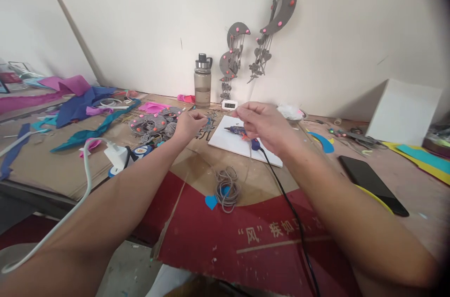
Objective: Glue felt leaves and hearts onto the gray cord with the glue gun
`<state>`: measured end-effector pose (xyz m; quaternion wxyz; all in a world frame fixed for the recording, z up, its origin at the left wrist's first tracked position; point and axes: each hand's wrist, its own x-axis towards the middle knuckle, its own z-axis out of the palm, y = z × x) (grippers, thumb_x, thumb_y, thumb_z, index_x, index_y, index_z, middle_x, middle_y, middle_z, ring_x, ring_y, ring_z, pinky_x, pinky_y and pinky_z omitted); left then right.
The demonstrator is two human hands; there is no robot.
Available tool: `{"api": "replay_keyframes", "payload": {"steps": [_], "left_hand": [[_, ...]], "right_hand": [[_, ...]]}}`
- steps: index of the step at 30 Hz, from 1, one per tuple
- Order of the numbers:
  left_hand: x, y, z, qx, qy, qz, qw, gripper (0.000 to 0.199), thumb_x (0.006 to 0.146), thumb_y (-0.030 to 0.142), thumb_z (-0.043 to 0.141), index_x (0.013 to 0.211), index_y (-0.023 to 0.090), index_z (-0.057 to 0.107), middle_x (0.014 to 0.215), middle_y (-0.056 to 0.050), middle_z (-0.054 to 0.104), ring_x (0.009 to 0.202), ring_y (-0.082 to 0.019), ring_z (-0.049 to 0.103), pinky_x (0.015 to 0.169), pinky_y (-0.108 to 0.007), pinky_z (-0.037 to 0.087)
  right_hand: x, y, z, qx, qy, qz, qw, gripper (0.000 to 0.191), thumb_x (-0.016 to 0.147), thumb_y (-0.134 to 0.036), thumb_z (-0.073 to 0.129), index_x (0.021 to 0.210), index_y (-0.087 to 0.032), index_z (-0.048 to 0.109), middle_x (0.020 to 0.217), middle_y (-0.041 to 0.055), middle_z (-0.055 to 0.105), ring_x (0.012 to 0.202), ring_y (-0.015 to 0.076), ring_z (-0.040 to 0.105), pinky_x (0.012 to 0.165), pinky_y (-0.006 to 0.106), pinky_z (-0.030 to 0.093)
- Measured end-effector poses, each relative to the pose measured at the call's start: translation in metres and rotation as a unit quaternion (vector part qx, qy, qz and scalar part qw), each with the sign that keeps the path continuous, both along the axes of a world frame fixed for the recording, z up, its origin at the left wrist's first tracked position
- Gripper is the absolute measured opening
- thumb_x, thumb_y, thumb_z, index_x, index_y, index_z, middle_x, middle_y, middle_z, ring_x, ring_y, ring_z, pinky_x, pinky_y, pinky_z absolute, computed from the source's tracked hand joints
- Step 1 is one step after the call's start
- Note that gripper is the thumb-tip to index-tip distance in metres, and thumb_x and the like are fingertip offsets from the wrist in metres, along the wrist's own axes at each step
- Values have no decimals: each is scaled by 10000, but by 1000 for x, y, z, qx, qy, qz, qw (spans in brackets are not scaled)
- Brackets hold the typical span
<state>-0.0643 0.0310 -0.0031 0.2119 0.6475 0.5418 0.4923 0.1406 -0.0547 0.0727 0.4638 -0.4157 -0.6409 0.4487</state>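
My left hand (pixel 191 124) is raised above the cardboard, its fingers pinched together with a small bit of blue at their tips. To the right, my right hand (pixel 258 121) is also pinched, over a white board (pixel 225 140); what its fingertips hold is too small to make out. A blue glue gun (pixel 239 131) with a black cable lies on the board, partly under my right hand. Nearer to me, a loose coil of grey cord (pixel 228 191) rests on the cardboard beside a blue heart (pixel 211 201). A strand of cord runs up from the coil toward my right hand.
Grey felt pieces with pink dots (pixel 149 123) lie left, near a white plug (pixel 117 155). A water bottle (pixel 202 84) stands by the wall, where moon-shaped hangings (pixel 286 6) hang. A phone (pixel 372 184) lies right. Coloured felt strips (pixel 84 102) cover the far left.
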Motion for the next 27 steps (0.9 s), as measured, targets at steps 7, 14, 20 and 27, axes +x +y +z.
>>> {"api": "replay_keyframes", "payload": {"steps": [7,14,20,27], "left_hand": [[-6,1,4,-15,-74,42,996,116,631,253,617,583,153,653,560,-10,612,476,-94,422,493,-246,310],[-11,0,10,5,-87,84,993,131,662,264,606,633,148,659,580,2,620,492,-88,430,509,-252,325],[-8,1,6,16,-150,21,988,195,730,304,612,721,117,666,664,-12,634,562,-78,451,537,-228,349],[4,-2,6,15,-267,-44,962,187,673,316,682,694,134,651,601,1,547,524,-71,437,466,-202,299]], "right_hand": [[17,-48,47,87,35,29,995,206,818,-376,669,772,-179,634,535,-74,306,439,21,247,411,205,198],[18,-92,65,184,48,14,982,163,893,-240,543,786,-252,666,745,-57,590,500,17,378,460,249,259],[0,-99,52,195,-192,252,928,100,830,-292,630,782,-252,709,739,-22,640,680,105,572,608,238,453],[16,-34,35,94,-402,190,891,351,927,-432,427,890,-188,676,949,53,690,787,145,611,691,245,446]]}}
